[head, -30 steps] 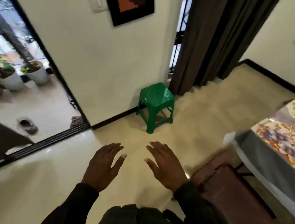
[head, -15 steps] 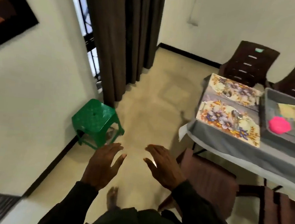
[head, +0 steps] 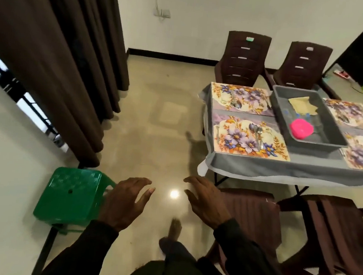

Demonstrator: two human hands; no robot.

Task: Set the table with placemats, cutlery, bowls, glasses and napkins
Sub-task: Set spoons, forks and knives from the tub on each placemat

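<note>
A table under a grey cloth stands to my right. Several floral placemats lie on it: a near left placemat with cutlery on it, and a far left placemat with cutlery too. More mats show at the right. Between them sits a grey tub holding a pink bowl and beige napkins. My left hand and right hand float empty over the floor, fingers spread, short of the table.
A green plastic stool stands at my left by the wall. Brown chairs sit at the near side and far side of the table. Dark curtains hang at the left. Bare tiled floor lies ahead.
My view has swung right from the doorway and stool toward the table, which now shows in full. Both hands stay raised, empty and spread in front of me.
</note>
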